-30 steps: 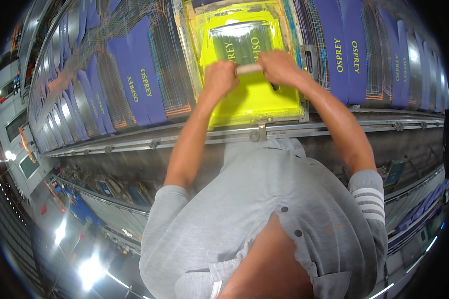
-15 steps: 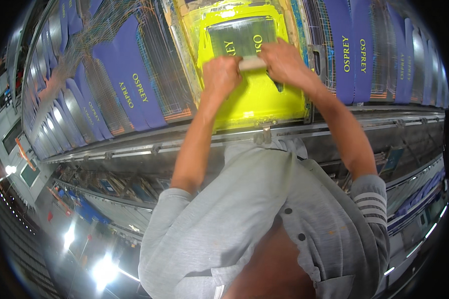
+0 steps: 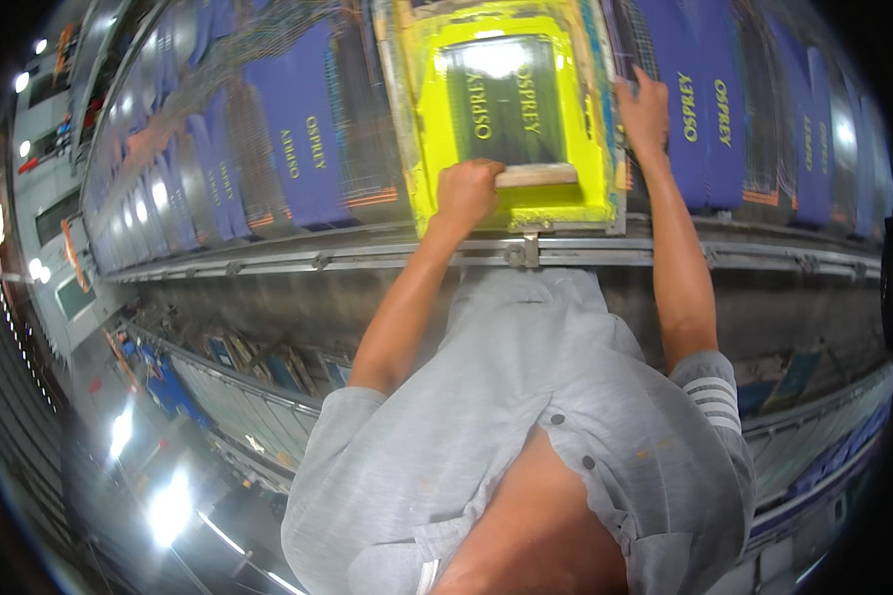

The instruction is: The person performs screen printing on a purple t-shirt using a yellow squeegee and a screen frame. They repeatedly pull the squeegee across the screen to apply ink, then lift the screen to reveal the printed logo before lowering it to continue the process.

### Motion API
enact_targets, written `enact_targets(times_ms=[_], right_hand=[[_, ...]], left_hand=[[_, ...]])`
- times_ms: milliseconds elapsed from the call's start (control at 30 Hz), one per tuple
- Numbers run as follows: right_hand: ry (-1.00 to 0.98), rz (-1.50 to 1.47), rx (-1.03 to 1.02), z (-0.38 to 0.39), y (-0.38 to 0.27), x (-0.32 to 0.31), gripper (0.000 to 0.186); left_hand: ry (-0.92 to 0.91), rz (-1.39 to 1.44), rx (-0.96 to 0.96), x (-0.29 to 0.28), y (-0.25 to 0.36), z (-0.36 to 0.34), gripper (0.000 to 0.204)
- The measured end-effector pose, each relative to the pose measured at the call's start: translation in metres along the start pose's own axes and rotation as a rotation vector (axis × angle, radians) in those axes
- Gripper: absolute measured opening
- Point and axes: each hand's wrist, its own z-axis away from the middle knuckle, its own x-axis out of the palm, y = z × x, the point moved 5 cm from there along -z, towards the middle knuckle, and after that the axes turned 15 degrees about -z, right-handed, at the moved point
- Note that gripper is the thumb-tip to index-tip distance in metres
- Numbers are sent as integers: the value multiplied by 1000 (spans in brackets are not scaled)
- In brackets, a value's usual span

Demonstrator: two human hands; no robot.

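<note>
1 long table (image 3: 362, 159) spans my head view, purple pieces (image 3: 303, 129) laid along it on either side of the yellow-smeared frame (image 3: 400, 104). Inside that frame, near its lower edge, the wooden squeegee (image 3: 536, 177) lies crosswise, reaching rightward from my left hand (image 3: 469, 193), which is clenched around its left end. My right hand (image 3: 645, 111) is off the squeegee, beside the frame's right edge; whether it grasps anything I cannot tell
</note>
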Motion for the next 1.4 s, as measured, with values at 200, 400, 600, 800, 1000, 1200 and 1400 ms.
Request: enact_targets(times_ms=[200,400,600,800,1000,1200,1400], right_hand=[[-33,-385,114,-11,6,-3,34],[-47,-539,319,18,-62,34,34],[-76,-129,122,41,-80,159,36],[32,-605,207,168,-231,247,31],[-7,-680,290,181,-290,247,28],[3,-536,197,176,-262,287,32],[-194,-323,252,175,-279,281,43]], left_hand=[[-33,12,-9,-8,-10,7,39],[-17,59,-18,-27,-85,39,40],[212,220,213,-38,-226,48,36],[5,-35,-10,-62,-340,152,42],[-13,-95,-36,-77,-375,167,34],[-50,-102,-29,-68,-383,162,34],[221,84,19,-52,-381,192,29]])
